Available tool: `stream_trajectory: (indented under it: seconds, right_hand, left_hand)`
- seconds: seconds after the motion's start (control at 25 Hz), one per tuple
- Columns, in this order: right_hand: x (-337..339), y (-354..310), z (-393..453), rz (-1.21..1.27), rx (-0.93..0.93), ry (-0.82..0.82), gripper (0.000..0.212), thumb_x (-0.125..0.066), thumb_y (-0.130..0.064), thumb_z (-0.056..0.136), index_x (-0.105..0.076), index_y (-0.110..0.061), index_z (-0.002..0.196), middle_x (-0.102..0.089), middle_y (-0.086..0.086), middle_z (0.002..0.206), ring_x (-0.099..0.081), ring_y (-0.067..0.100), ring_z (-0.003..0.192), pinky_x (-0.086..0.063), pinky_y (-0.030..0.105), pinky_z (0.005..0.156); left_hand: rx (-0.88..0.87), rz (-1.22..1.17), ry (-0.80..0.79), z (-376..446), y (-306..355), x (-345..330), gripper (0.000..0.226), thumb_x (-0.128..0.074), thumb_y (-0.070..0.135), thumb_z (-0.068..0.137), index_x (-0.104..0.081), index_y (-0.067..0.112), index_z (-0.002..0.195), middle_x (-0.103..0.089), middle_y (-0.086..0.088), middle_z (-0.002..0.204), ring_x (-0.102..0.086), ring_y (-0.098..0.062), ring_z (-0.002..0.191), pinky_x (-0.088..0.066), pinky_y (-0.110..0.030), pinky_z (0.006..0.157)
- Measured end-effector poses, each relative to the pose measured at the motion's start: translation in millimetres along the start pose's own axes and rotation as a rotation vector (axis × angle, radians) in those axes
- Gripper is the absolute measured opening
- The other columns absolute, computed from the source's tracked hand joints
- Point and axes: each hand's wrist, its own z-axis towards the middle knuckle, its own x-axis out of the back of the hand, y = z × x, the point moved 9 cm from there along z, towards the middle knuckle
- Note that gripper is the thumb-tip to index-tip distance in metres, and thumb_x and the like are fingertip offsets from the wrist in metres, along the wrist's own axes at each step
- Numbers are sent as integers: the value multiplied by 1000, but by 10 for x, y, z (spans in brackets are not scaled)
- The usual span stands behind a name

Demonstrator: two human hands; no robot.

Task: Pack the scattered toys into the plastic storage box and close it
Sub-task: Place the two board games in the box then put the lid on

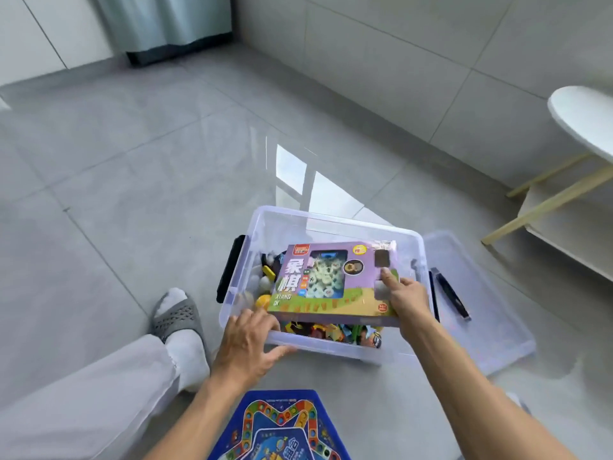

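Right hand [406, 302] reaches forward, thumb on top of a purple game box [335, 282], fingers curled under its right end, gripping it flat over the clear storage box [326, 277]. Left hand [250, 341] rests on the storage box's near-left rim, fingers spread and relaxed, thumb along the outer wall. Game box print reads "XIANG QI" beside large Chinese characters; a window shows pale round pieces. Storage box sits on the grey tiled floor [132, 194], black latch on left side, mixed colourful toys inside. Clear lid [481, 310] lies just right of it. Blue game board [282, 426] lies nearest the person.
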Motion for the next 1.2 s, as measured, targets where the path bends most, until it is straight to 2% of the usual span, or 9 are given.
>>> stream_trajectory:
  seconds: [0.08,0.28,0.4,0.52,0.64,0.72,0.84,1.04,1.2]
  right_hand:
    - [-145,236,234,-156,46,14,27,-68,-38,89,-69,-11,82,-70,14,83,-63,24,64,-55,37,61]
    - [-334,428,617,-722,211,103,35,-62,-38,89,-64,-5,101,-65,19,111,-60,36,98,-49,43,86]
    - [-198,-184,185,-556,471,198,25,-58,-27,90,-64,-13,109,-64,8,109,-61,27,99,-50,40,87]
    - [202,-155,-640,-304,622,308,15,-54,-15,88,-67,-20,95,-67,-3,84,-61,16,73,-49,27,70]
    - [402,904,-1157,-390,422,358,18,-53,-9,83,-66,-16,93,-65,1,77,-60,23,71,-46,31,67]
    - [379,1882,-1268,-534,110,230,22,-54,-12,88,-63,-15,107,-69,4,97,-64,25,85,-48,32,72]
    - [132,2938,-1347,-668,-201,-142,47,-62,-27,88,-46,-18,132,-58,1,128,-64,16,99,-57,37,80]
    - [12,3243,-1273,-768,-243,-184,45,-69,-30,84,-47,-20,121,-57,1,121,-67,17,95,-60,39,76]
    - [150,3281,-1239,-722,-285,-170,38,-70,-31,85,-50,-18,115,-52,1,116,-63,14,90,-54,28,71]
  left_hand:
    - [-49,71,59,0,35,-6,46,-44,76,77,-47,30,82,-53,12,80,-49,-12,73,-34,-26,66]
    - [-20,146,30,202,78,-109,47,-45,74,79,-44,27,81,-50,8,80,-46,-17,74,-37,-33,67]
    - [16,104,-57,415,134,-116,45,-49,68,80,-49,25,92,-54,3,97,-51,-23,90,-39,-37,78]
    - [129,-45,135,243,336,43,42,-64,37,80,-55,21,118,-50,-10,131,-47,-30,115,-36,-43,96]
    - [540,-320,322,-691,163,-78,48,-57,15,75,-56,16,124,-51,-12,132,-46,-30,119,-35,-39,96]
    - [945,-425,103,-1492,-135,-508,51,-58,11,78,-51,14,128,-49,-13,134,-46,-34,122,-37,-42,96]
    - [1401,-433,-270,-2416,-545,-1087,66,-61,15,81,-34,15,142,-38,-12,145,-40,-33,129,-37,-47,103]
    - [1434,-461,-413,-2604,-777,-1524,64,-78,29,75,-47,16,129,-48,-12,127,-63,-31,100,-55,-43,85]
    - [1542,-664,-322,-2596,-960,-1562,50,-84,22,73,-55,13,112,-64,-10,111,-68,-25,80,-57,-34,67]
